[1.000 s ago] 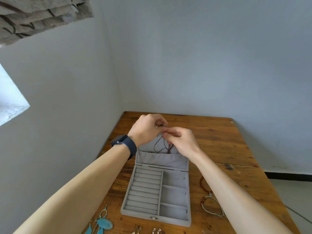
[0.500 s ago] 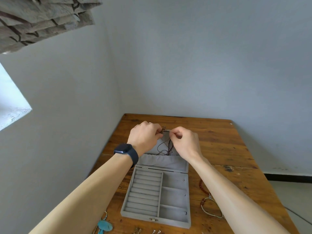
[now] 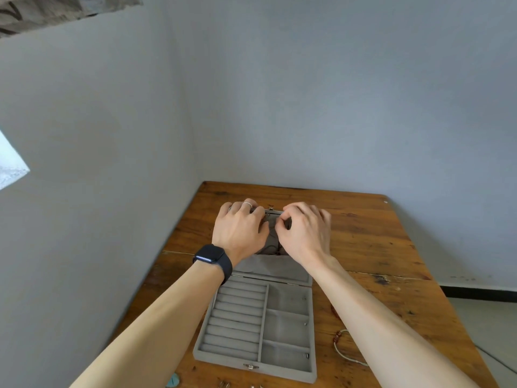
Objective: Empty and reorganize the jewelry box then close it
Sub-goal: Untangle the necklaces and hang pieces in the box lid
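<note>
Two bare forearms reach away from the head camera over a wooden table (image 3: 377,233) set in a corner of grey walls; both hands meet at the far end of an open grey jewelry box (image 3: 285,327), which lies flat at the table's middle with its near edge close to the person. Its base shows ridged ring rolls on the left and three compartments stacked on the right; a small metal clasp (image 3: 251,366) sits on the near rim. The lid (image 3: 277,268) is folded back flat on the table beyond the base; a thin dark cord (image 3: 272,249) lies on its lining between the two hands.

The left hand (image 3: 240,228) rests palm down on the far left part of the lid, its fingers bent over the far rim and its thumb turned in towards the cord; I cannot tell whether it grips anything. It wears a thin ring (image 3: 247,203), and a dark watch (image 3: 214,260) is on that wrist. The right hand (image 3: 305,233) is curled over the far right part of the lid; its thumb and forefinger pinch together on the cord.

A light bracelet (image 3: 344,348) lies on the table just right of the box, partly hidden by the right forearm; a turquoise piece (image 3: 174,382) shows at the near edge, left of the box.
</note>
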